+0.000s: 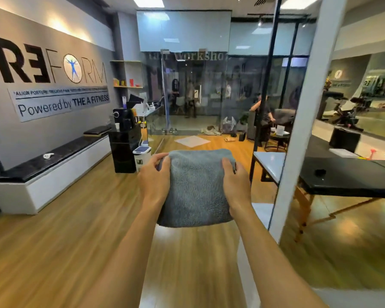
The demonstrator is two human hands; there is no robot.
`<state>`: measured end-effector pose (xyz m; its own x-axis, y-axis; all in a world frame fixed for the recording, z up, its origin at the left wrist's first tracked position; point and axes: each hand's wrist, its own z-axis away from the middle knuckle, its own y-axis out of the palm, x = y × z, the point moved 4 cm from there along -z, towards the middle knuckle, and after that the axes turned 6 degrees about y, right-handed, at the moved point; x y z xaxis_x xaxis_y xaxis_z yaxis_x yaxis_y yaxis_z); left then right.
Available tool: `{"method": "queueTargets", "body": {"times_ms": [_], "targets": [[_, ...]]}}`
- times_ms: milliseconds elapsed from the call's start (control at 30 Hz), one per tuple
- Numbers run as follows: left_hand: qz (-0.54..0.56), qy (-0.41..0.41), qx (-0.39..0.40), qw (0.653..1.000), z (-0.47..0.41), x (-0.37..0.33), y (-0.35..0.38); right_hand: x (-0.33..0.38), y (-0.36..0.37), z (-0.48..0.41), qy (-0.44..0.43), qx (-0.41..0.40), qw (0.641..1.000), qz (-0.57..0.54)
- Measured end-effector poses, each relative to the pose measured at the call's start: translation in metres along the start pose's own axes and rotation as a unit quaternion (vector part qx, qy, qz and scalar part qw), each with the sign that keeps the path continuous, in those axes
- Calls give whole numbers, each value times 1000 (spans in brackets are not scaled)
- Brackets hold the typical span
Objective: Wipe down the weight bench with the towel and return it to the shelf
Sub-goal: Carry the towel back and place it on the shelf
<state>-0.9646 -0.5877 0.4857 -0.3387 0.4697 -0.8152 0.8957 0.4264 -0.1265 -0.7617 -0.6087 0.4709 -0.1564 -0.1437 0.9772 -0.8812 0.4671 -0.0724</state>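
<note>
Towel: the folded grey towel (196,187) was held in the air over the wood floor (53,252), resting on no surface.
Left hand: the left hand (155,181) gripped the towel's left edge, fingers curled over the far corner.
Right hand: the right hand (235,183) gripped the right edge, likely so the fold held together.
Writing: the wall sign (49,70) read "REFORM" and "Powered by THE A FITNESS"; the glass partition (198,56) showed "Worksho".

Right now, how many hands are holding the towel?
2. The left hand grips the left edge of the towel, and the right hand grips its right edge. Both hold it in the air over the wooden floor.
</note>
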Motion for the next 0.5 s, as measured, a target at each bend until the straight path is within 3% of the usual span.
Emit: {"method": "queueTargets", "body": {"times_ms": [333,500], "targets": [[-20,-9,6,1000,-279,160,184,-58,147,-336,22,-20,1000,5],[13,9,45,999,-412,252,291,-109,212,-500,37,-51,998,10]]}}
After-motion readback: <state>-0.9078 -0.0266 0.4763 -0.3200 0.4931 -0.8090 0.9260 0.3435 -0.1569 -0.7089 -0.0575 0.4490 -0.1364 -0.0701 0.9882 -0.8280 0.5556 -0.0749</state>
